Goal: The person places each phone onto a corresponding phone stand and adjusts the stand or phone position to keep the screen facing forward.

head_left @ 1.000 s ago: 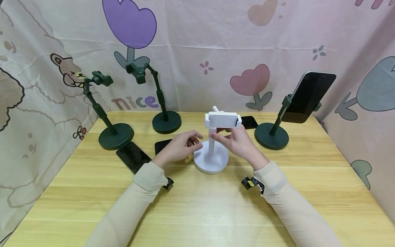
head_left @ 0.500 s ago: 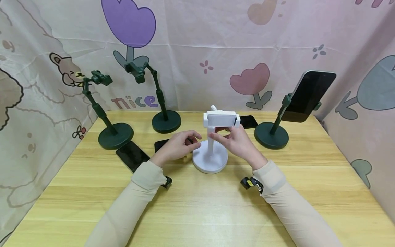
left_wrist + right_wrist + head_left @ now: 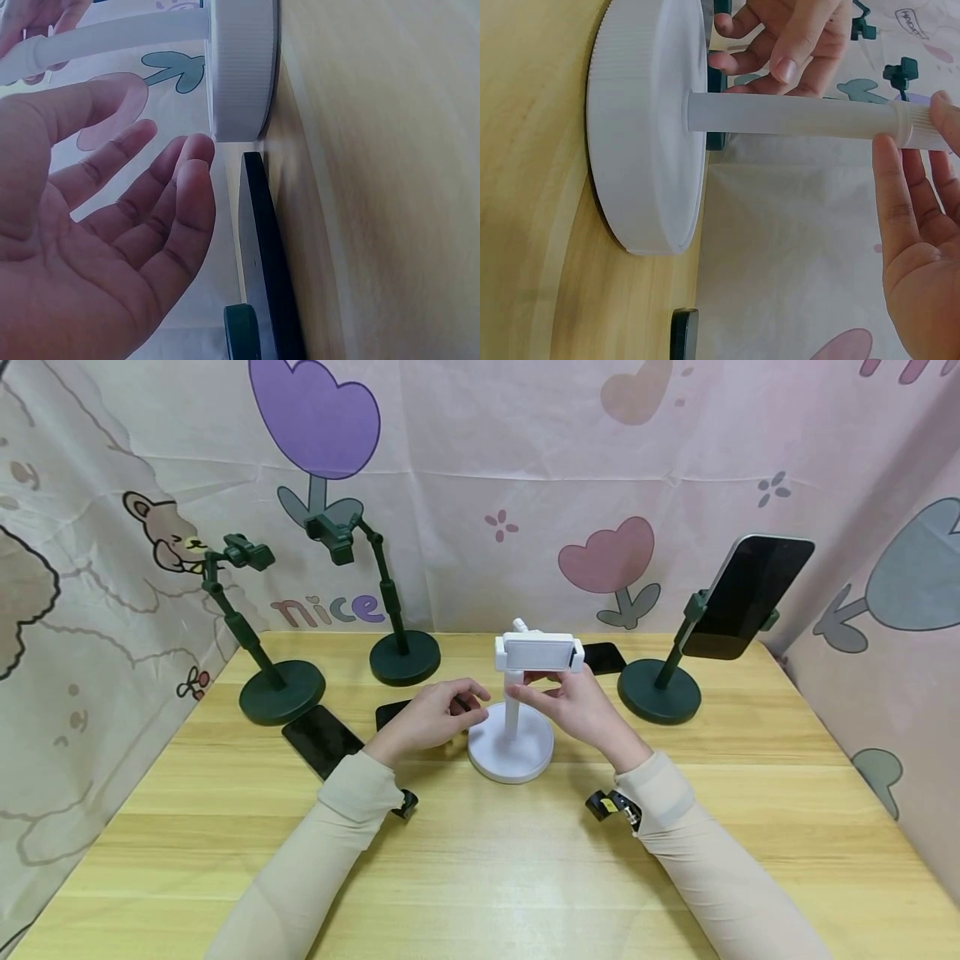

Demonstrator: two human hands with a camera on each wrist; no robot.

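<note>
Currently the white plastic phone stand with round base (image 3: 512, 745) sits mid-table on the pale wooden table (image 3: 480, 860), its clamp head empty and turned toward the camera. Right hand (image 3: 573, 706) is at the stand's upright pole, just under the clamp; in the right wrist view the fingers (image 3: 900, 187) lie against the pole's upper ribbed section, thumb on the far side. Looks like a light pinch on the pole, though how firm it is I can't tell. Left hand (image 3: 435, 714) hovers just left of the base, fingers relaxed and slightly spread, holding nothing; in the left wrist view the fingertips (image 3: 196, 154) are just beside the base rim, contact unclear.

A black phone lying flat (image 3: 396, 713) is right beside the base, partly under the left hand. Another flat black phone (image 3: 324, 742) lies further left. A third small black phone (image 3: 603, 657) lies behind the stand. Two dark green stands with bent arms (image 3: 281, 689) (image 3: 405, 656) stand back-left, clamps empty. Right-back dark green stand (image 3: 660, 689) holds a large black phone (image 3: 746, 595), tilted. Cartoon flower-print cloth backdrop (image 3: 615, 460) surrounds the table.
</note>
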